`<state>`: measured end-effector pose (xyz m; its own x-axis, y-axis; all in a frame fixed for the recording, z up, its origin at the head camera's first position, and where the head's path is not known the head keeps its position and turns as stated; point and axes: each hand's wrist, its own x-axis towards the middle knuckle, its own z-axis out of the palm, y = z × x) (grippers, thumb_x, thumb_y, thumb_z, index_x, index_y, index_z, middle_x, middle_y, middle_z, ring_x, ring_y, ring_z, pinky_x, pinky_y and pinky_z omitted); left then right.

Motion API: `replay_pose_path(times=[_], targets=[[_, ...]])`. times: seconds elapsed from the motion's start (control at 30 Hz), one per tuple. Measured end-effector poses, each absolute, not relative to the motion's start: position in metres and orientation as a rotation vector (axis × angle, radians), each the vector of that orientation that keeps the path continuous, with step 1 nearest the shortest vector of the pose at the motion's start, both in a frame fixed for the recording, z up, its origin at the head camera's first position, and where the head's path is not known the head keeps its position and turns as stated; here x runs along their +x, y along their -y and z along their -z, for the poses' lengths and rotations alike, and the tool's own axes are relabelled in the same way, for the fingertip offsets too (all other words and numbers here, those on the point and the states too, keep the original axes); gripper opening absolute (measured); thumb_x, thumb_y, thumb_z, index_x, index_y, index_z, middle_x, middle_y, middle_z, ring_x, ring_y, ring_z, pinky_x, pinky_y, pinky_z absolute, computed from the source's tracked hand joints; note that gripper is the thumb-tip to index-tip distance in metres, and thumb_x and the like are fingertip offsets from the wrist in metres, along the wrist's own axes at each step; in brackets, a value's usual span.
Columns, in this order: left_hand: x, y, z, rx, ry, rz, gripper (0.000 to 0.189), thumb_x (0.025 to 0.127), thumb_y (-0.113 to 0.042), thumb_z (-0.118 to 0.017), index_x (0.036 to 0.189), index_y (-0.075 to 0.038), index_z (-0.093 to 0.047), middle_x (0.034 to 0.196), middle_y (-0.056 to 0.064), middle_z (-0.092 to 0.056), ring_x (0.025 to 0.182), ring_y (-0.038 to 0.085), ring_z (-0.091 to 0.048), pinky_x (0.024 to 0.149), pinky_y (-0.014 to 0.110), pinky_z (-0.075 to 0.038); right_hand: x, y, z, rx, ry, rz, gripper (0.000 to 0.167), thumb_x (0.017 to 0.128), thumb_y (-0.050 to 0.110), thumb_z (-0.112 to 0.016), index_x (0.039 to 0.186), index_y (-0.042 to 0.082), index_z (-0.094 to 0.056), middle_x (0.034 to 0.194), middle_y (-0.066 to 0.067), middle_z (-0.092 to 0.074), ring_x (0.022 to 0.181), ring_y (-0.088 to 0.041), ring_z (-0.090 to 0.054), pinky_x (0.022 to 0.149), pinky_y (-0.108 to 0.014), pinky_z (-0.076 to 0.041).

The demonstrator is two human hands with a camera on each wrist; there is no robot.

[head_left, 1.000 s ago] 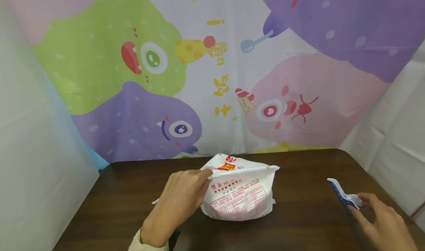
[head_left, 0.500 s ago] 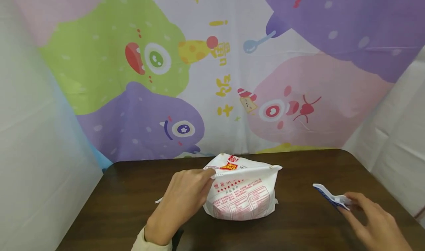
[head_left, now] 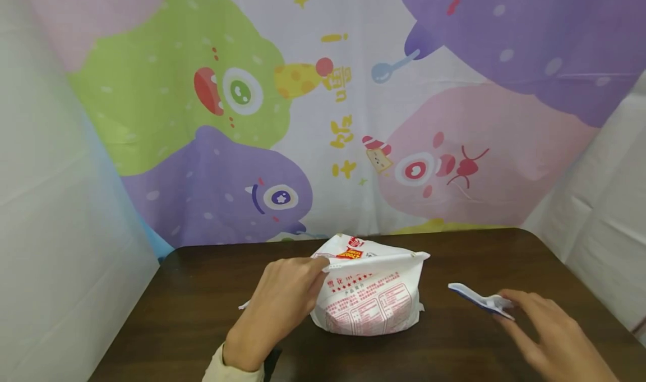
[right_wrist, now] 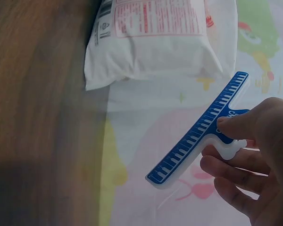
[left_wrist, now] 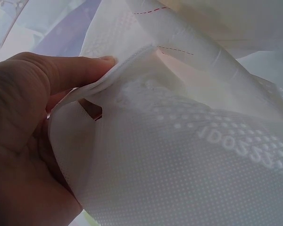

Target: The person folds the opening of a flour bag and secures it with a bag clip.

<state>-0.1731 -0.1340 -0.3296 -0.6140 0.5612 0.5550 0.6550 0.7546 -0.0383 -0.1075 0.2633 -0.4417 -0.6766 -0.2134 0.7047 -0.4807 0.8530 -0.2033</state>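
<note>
A white bag with red print [head_left: 370, 298] stands on the brown table, its top folded over. My left hand [head_left: 282, 303] pinches the left end of that folded edge; in the left wrist view the thumb presses on the white embossed material [left_wrist: 188, 155]. To the right of the bag, my right hand [head_left: 550, 331] holds a blue-and-white clip [head_left: 479, 300] by its grip tabs, apart from the bag. In the right wrist view the clip [right_wrist: 198, 134] shows a piano-key pattern along its long bar, with the thumb on one tab and fingers under the other.
The dark wooden table [head_left: 202, 281] ends at a cartoon-printed curtain [head_left: 323, 118] at the back. White cloth walls hang on the left and right sides. A dark object [head_left: 271, 362] shows partly beside the left wrist.
My right hand has moved left with the clip, toward the bag, and the clip has turned flatter. My left hand keeps its hold on the bag's edge; the view shifts slightly.
</note>
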Motion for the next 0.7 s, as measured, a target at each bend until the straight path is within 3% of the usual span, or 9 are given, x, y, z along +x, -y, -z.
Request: replay_pose_path(times=[0.13,0.27,0.7], targets=[[-0.172,0.134,0.329,-0.912,2.406,0.227,0.021,0.083,-0.006,-0.075,0.075,-0.017,-0.059,0.056,-0.01,-0.048,0.048,0.007,-0.04,0.043,0.026,-0.032,-0.11,-0.253,0.43,0.592,2.254,-0.49,0.044,0.097,0.049,-0.06,0.113,0.008,-0.067,0.096,0.01,-0.065,0.086,-0.003,-0.055,0.078,-0.016,-0.041],[-0.173,0.134,0.329,-0.921,2.396,0.229,0.021,0.082,-0.004,-0.075,0.075,-0.017,-0.059,0.057,-0.011,-0.049,0.048,0.007,-0.04,0.043,0.026,-0.032,-0.112,-0.238,0.412,0.689,2.217,-0.473,0.055,0.103,0.052,-0.039,0.112,0.006,-0.066,0.098,0.01,-0.064,0.086,-0.002,-0.053,0.081,-0.017,-0.04],[-0.172,0.135,0.329,-0.934,2.358,0.209,0.021,0.083,-0.003,-0.073,0.076,-0.018,-0.06,0.057,-0.01,-0.049,0.048,0.007,-0.041,0.043,0.026,-0.033,-0.145,-0.177,0.363,0.98,2.037,-0.442,0.045,0.106,0.039,-0.039,0.111,0.005,-0.068,0.102,0.003,-0.065,0.093,-0.012,-0.06,0.091,-0.022,-0.039]])
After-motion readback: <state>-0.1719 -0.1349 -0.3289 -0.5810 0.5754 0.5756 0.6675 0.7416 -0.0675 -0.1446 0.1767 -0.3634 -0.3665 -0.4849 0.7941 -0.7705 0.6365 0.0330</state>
